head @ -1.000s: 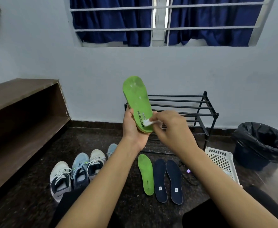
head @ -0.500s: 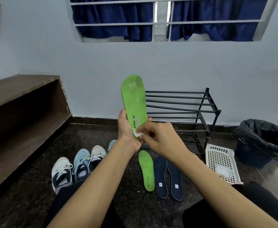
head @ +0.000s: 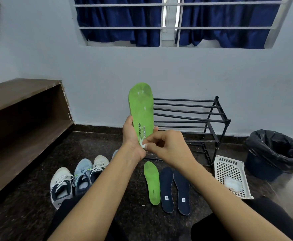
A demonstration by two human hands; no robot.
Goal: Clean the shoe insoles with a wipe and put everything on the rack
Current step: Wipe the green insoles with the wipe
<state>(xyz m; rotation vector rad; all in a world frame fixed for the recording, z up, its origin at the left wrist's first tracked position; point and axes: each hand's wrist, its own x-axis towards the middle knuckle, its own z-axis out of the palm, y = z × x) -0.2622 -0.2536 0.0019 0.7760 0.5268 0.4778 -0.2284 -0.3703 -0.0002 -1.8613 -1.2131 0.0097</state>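
Note:
My left hand (head: 131,136) grips the heel end of a green insole (head: 141,108) and holds it upright in front of me. My right hand (head: 166,145) pinches a small white wipe (head: 143,145) and presses it against the insole's heel. On the dark floor below lie a second green insole (head: 152,183) and two dark blue insoles (head: 175,190) side by side. A black metal rack (head: 190,117) stands against the wall behind the raised insole.
Several sneakers (head: 78,178) stand in a row at lower left. A white perforated basket (head: 230,178) holding a white packet sits right of the rack, beside a bin with a black bag (head: 274,150). A brown wooden shelf (head: 20,119) runs along the left.
My right hand has slid the wipe down the green insole from its middle to the heel. The insole has turned more upright.

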